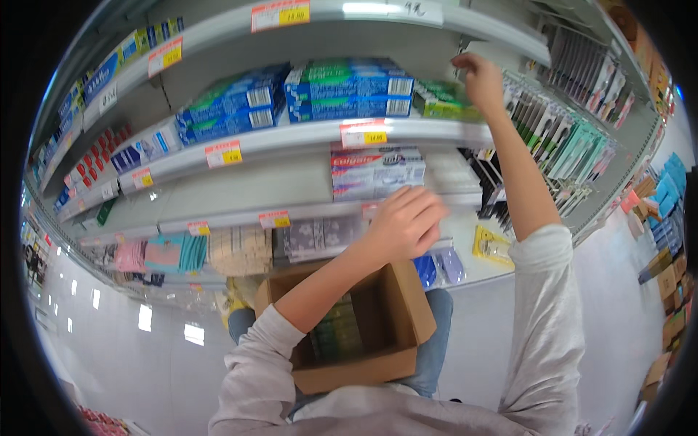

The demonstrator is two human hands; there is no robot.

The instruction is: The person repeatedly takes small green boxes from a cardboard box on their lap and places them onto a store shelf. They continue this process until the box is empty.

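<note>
Green boxes (445, 106) lie just right of the blue box stack (350, 91). Farther right of that stack, the right hand (483, 81) is raised, forearm steep, fingers bent leftward. Below the stack, the left hand (407, 224) ends a forearm slanting up rightward, its fingers curled inward and bunched. Blur hides whether either hand grips anything.

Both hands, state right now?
Left hand: fingers curled, blurred; whether it holds anything can't be told.
Right hand: partly open, nothing visible in it, near the green boxes.
</note>
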